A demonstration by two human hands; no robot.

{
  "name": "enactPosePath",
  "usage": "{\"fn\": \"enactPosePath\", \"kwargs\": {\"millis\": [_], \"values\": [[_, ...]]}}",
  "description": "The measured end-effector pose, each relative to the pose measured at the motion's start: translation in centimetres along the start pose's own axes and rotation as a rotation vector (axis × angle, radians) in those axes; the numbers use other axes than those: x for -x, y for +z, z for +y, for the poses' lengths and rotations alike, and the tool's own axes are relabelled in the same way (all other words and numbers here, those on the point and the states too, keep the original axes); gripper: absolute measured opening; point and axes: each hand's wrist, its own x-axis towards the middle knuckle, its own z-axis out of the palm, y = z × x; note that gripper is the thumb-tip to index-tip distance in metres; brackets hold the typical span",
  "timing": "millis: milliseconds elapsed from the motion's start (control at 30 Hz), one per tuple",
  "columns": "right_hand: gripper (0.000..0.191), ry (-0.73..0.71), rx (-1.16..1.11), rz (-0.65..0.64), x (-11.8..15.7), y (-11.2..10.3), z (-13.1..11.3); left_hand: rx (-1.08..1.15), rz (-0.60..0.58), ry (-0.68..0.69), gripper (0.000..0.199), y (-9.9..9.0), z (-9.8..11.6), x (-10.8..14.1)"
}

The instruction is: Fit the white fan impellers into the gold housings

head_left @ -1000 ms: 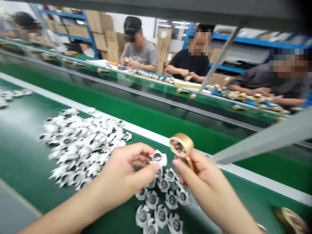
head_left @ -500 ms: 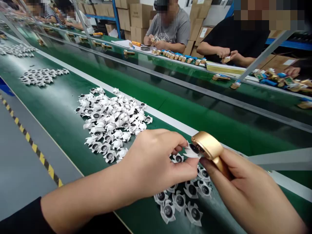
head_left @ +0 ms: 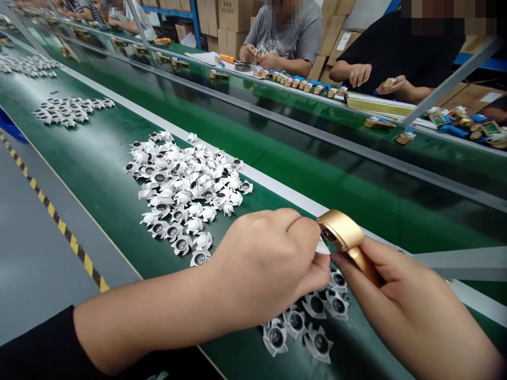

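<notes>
Left hand: my left fingers are closed in a pinch on a white fan (head_left: 322,246); the left hand (head_left: 273,258) hides most of it, and only a pale blade edge shows past the fingertips.
Right hand: I have the right hand (head_left: 415,301) wrapped around the neck of a gold housing (head_left: 344,229), its thumb below the round head.
Gold housing: just right of the left fingers, round opening turned toward them; I cannot tell whether the fan touches its rim.
Loose fans: several white fans with dark hubs (head_left: 295,321) lie on the green surface (head_left: 95,158), below the left fingers and between my two hands.
Fan heap: a big jumble of white fans (head_left: 186,179) sits beyond my left wrist, left of the fingers, some hub up and others turned over.
Farther fans: a smaller cluster (head_left: 73,112) lies well apart, farther left of the fingers.
Belt: a green belt (head_left: 257,153) runs past the fingers on their far side, behind a white strip (head_left: 277,184).
Across the belt: a person in a gray shirt (head_left: 291,34) and a person in a black shirt (head_left: 400,47) handle small parts, near a row of gold pieces (head_left: 293,80).
</notes>
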Motion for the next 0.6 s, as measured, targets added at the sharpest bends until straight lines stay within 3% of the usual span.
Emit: {"fn": "enactPosePath", "kwargs": {"millis": [167,367,467,600], "values": [[0.019,0.007,0.02,-0.018,0.3,0.0,0.08,-0.008,-0.029,-0.008,0.017,0.07,0.18,0.07],[0.015,-0.092,0.089,0.009,0.38,-0.09,0.16,0.05,-0.059,-0.051,0.018,0.24,-0.1,0.04],[0.015,-0.1,0.09,-0.012,0.46,0.01,0.33,0.108,-0.049,-0.126,0.014,0.4,-0.22,0.2],[0.019,-0.006,-0.095,-0.131,0.49,0.23,0.54,0.339,-0.034,-0.297,0.007,0.25,-0.24,0.15]]}}
